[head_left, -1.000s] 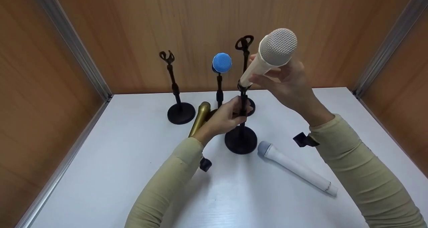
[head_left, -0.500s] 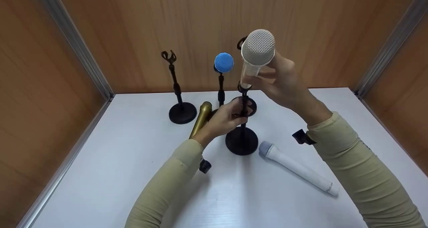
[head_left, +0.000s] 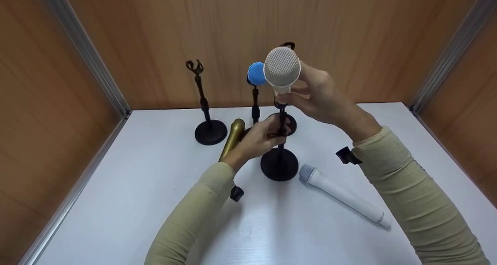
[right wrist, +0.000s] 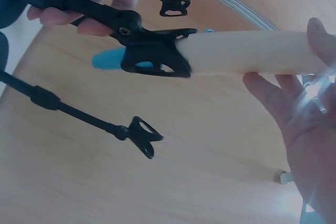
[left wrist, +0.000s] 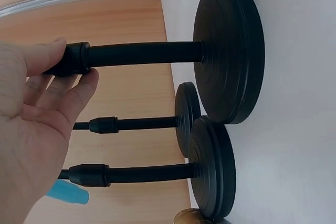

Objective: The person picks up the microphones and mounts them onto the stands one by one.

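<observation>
My right hand (head_left: 324, 96) grips a white microphone (head_left: 282, 67) by its handle, the mesh head tilted up toward me. In the right wrist view the handle's tail end meets the clip (right wrist: 157, 53) of a black microphone stand (head_left: 280, 164). My left hand (head_left: 258, 138) holds that stand by its pole; in the left wrist view thumb and fingers close round the collar (left wrist: 76, 59). Just behind, a blue microphone (head_left: 256, 74) sits in a second stand. Below the left forearm's line, a gold microphone (head_left: 233, 138) lies partly hidden by the left hand.
Two further black stands, one at the left (head_left: 210, 132) and one behind the held stand (head_left: 291, 124), have bare clips. A white microphone with a grey-blue head (head_left: 345, 195) lies on the white table (head_left: 116, 203) at the right. Wood-look panels (head_left: 217, 24) enclose the table.
My right hand has moved left and slightly down with the white microphone, swinging its head in line over the stand's clip. The left hand keeps its hold on the pole.
</observation>
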### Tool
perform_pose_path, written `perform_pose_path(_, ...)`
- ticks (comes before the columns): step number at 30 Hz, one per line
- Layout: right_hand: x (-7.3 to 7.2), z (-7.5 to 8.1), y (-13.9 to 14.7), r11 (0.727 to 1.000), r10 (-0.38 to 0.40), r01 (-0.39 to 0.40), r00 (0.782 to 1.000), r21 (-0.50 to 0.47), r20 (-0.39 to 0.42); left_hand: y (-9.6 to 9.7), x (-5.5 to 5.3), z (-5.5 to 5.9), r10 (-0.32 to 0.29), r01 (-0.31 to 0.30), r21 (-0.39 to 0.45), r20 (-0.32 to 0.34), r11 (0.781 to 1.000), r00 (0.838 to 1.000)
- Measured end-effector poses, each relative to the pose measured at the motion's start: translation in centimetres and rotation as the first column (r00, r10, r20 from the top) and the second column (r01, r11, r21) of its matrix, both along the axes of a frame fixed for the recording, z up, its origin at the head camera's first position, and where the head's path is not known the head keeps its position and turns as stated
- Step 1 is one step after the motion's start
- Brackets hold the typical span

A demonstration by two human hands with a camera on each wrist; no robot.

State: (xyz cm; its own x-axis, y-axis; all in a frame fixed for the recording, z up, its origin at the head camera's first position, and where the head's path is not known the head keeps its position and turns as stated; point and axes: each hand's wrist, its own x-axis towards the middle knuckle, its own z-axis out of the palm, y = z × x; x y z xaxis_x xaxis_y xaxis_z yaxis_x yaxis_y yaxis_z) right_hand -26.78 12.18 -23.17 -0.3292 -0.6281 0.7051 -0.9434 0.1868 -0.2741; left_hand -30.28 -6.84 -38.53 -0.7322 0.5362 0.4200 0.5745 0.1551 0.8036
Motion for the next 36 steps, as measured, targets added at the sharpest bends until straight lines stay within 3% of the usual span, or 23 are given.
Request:
perform_pose_path(8, -0.6, -1.6, 0.2, 0.995, -0.012, 0.007, 0.999, -0.097, -0.048, -0.1, 0.0, 0.0, 0.007, -0.006, -0.008, 0.014, 1.0, 1.0)
perform_pose_path(14, -1.0, -2.7, 0.4, 0.994, -0.021, 0.02, 1.0, -0.108, -0.013, -0.1, 0.0, 0.0, 0.02, -0.02, -0.008, 0.014, 1.0, 1.0)
perform_pose_path(27, -3.7, -6.9, 0.2, 0.987, -0.09, 0.092, 0.996, -0.131, 0.017, -0.3, 0.4, -0.1, 0.037, -0.037, -0.059, 0.004, 0.998, 0.999)
perform_pose_path(31, -3.4, -6.8, 0.4, 0.989, -0.101, 0.107, 0.993, -0.103, 0.059, -0.3, 0.4, -0.1, 0.034, -0.031, -0.079, 0.033, 0.996, 0.999)
perform_pose_path(36, -2.1, -5.1, 0.9, 0.99, -0.126, 0.129, 0.99, -0.048, 0.055, -0.3, 0.5, 0.1, 0.019, -0.014, -0.071, 0.069, 0.997, 0.997)
